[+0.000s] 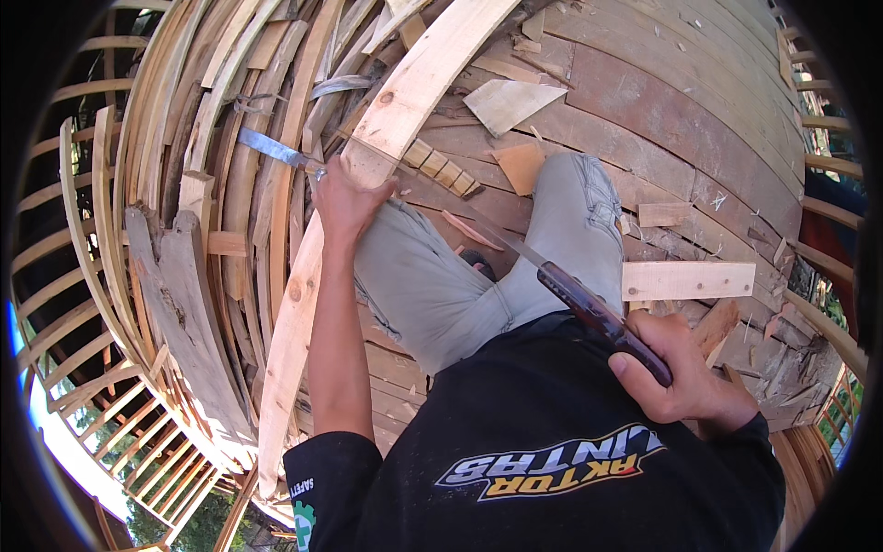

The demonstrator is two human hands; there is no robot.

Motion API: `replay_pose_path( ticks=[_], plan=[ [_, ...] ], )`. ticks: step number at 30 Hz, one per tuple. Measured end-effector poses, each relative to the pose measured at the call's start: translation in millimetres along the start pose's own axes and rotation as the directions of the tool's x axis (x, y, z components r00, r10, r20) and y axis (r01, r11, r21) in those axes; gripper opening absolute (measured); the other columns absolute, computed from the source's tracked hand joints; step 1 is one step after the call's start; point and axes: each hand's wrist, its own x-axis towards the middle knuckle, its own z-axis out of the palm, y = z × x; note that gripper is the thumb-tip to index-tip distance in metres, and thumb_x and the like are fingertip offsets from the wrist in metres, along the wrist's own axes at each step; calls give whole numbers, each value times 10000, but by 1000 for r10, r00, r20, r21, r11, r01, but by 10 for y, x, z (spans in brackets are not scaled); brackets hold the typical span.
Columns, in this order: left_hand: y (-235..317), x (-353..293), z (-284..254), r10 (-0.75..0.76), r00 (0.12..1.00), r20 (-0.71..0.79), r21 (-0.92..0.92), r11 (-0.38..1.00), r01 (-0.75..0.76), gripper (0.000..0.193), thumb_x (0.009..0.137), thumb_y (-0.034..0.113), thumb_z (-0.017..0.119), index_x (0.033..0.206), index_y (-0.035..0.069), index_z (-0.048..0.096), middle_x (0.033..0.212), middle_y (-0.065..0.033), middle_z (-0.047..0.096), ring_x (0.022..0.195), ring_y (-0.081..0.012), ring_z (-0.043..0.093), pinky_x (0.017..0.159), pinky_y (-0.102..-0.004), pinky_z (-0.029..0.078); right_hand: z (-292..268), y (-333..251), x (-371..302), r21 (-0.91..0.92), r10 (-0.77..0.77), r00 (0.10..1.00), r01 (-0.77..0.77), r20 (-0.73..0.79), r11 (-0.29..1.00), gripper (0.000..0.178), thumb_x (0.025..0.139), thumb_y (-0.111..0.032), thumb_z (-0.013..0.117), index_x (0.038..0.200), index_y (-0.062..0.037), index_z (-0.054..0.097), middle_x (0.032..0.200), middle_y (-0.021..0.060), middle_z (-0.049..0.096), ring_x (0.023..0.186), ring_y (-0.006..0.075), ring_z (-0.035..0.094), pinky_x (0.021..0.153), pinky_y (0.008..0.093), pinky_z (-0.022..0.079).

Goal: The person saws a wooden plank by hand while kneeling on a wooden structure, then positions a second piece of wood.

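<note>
My left hand is closed over a long, pale wooden plank, thumb at one edge and fingers at the other. A flat silver strip juts out beside those fingers; whether they hold it too is unclear. In my right hand is a long-handled bladed tool, gripped by the rear of its dark brown handle. Its thin grey blade points toward the plank, seen nearly edge-on, so its exact kind is unclear. A faint thin line crosses the plank just beyond my left hand.
Long wooden strips lie bundled at the left, beside a weathered grey timber. Offcuts, including a pale angular piece and a short board, litter the plank floor. Curved wooden ribs rise along the left side.
</note>
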Motion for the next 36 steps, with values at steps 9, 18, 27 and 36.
replay_pose_path(
  ticks=[9, 18, 27, 36],
  plan=[
    [64, -59, -32, 29, 999, -39, 38, 999, -27, 832, 518, 401, 849, 1113, -78, 518, 916, -247, 649, 900, -403, 618, 826, -471, 455, 677, -34, 1727, 1, -158, 963, 163, -220, 987, 311, 868, -224, 576, 702, 33, 521, 547, 168, 507, 466, 287, 481, 500, 416, 392],
    [-157, -91, -17, 0, 999, -49, 52, 999, 3, 828, 513, 392, 859, 1126, -50, 520, 945, -262, 640, 942, -397, 609, 845, -467, 441, 275, 300, 344, -34, -115, 992, 113, -52, 993, 219, 867, -157, 563, 705, -28, 490, 506, 69, 444, 425, 165, 472, 460, 309, 366],
    [-51, 9, -28, 13, 999, -48, 45, 999, -11, 851, 550, 418, 835, 1174, -50, 498, 946, -238, 649, 923, -396, 617, 840, -469, 434, 842, -105, 2077, 23, -136, 971, 143, -198, 989, 316, 877, -238, 560, 720, 36, 535, 536, 133, 503, 456, 234, 453, 482, 385, 388],
    [-130, -104, -26, -49, 998, -28, -12, 999, 48, 842, 536, 391, 840, 1176, -38, 501, 997, -264, 624, 980, -405, 587, 870, -464, 434, 269, 192, 222, -76, -130, 990, 125, -59, 989, 240, 854, -185, 571, 705, -17, 487, 503, 88, 439, 420, 198, 480, 452, 311, 373]
  ],
)
